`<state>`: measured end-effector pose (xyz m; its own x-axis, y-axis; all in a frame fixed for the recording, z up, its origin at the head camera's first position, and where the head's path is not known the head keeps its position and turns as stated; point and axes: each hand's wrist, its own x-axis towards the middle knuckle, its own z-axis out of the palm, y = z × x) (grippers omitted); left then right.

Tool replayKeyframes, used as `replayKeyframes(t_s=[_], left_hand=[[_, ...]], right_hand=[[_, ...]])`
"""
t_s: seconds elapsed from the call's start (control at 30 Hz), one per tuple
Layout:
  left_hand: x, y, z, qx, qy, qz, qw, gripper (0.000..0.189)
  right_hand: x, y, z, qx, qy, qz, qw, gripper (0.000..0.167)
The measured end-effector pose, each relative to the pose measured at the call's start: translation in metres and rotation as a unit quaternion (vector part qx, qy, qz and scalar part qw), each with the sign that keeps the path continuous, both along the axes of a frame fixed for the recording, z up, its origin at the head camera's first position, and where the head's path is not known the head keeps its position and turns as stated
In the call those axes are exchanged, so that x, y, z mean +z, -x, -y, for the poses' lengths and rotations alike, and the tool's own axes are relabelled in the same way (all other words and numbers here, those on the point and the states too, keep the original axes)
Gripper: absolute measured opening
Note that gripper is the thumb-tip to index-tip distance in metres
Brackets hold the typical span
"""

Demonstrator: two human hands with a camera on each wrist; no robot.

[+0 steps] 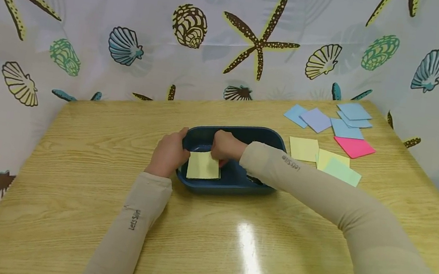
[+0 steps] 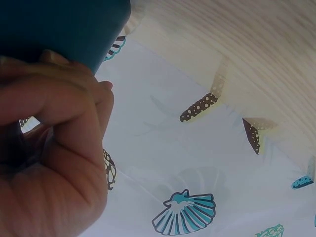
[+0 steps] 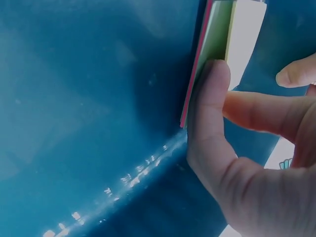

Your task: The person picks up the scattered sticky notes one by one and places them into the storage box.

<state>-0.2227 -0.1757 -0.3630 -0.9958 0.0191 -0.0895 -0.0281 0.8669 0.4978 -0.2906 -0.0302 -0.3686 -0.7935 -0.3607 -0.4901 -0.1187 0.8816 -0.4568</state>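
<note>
While the left hand (image 1: 168, 154) grips the blue bin (image 1: 229, 190) by its left rim, the right hand (image 1: 226, 146) pinches the sticky notes (image 1: 202, 166) inside its left end; probably light, bendable, best held by their edges.

Room to pass lies over the table (image 1: 87, 146) at left and between the sleeves (image 1: 116, 244) at lower centre — at mid-frame the left hand (image 1: 169, 154), right hand (image 1: 224, 146), blue bin (image 1: 224, 190) and note stack (image 1: 202, 166) (inside the bin's left end) obstruct; paper squares (image 1: 316, 119) lie at upper right.
</note>
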Motion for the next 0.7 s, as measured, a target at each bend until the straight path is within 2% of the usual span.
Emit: replayKeyframes(t_s=[0.43, 0.6, 0.7], left_hand=[[-0.0017, 0.0009, 0.0000, 0.000, 0.002, 0.009, 1.0000, 0.064], [-0.0015, 0.0008, 0.0004, -0.003, 0.000, 0.004, 1.0000, 0.065], [-0.0015, 0.0005, 0.0009, -0.005, -0.001, 0.001, 1.0000, 0.065]], right_hand=[[0.0031, -0.0030, 0.0011, 0.067, -0.005, -0.025, 0.9974, 0.004], [0.0045, -0.0056, -0.0004, 0.104, 0.001, -0.062, 0.9927, 0.010], [0.0037, -0.0059, -0.0008, 0.128, -0.011, -0.098, 0.9868, 0.007]])
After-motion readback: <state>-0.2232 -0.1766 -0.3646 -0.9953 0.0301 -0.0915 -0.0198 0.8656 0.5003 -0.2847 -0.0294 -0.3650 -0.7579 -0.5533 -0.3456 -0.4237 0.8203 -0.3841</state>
